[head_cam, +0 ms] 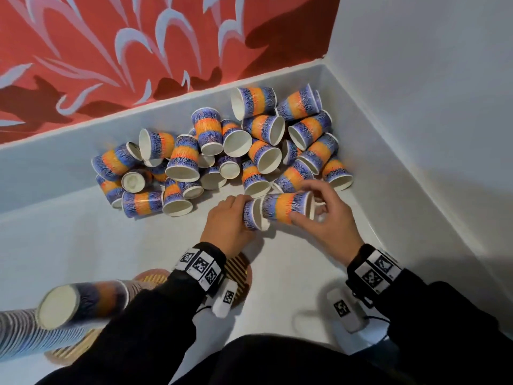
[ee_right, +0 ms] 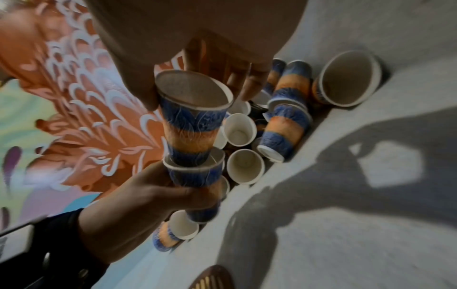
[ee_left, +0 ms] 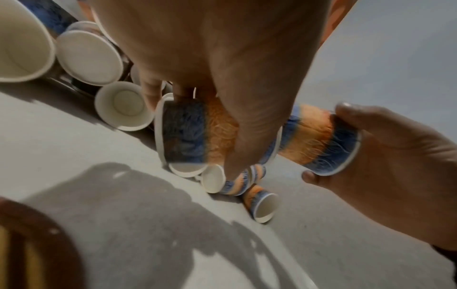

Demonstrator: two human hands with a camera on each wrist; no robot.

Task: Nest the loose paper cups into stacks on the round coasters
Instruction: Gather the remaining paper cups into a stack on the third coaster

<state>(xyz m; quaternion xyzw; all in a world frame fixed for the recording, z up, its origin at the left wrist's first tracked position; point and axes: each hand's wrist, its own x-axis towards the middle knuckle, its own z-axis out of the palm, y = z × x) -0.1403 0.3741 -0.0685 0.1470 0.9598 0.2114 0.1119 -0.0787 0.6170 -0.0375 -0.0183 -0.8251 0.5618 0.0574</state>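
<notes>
Loose blue-and-orange paper cups (head_cam: 222, 151) lie heaped on the white surface in the corner. In front of the heap my left hand (head_cam: 236, 215) grips one paper cup (head_cam: 251, 218) on its side, mouth to the right. My right hand (head_cam: 304, 202) pinches a second cup (head_cam: 286, 208) near its rim. Its base sits partly inside the mouth of the left cup (ee_right: 195, 176); the right cup (ee_right: 190, 125) is open towards my right wrist. A striped round coaster (head_cam: 241, 270) lies under my left wrist, partly hidden.
A blurred nested stack (head_cam: 83, 301) stands at the lower left beside another coaster (head_cam: 154, 276). A taller stack (head_cam: 25, 332) lies at the left edge over a third coaster (head_cam: 69, 354). White walls (head_cam: 416, 134) close the corner on the right and at the back.
</notes>
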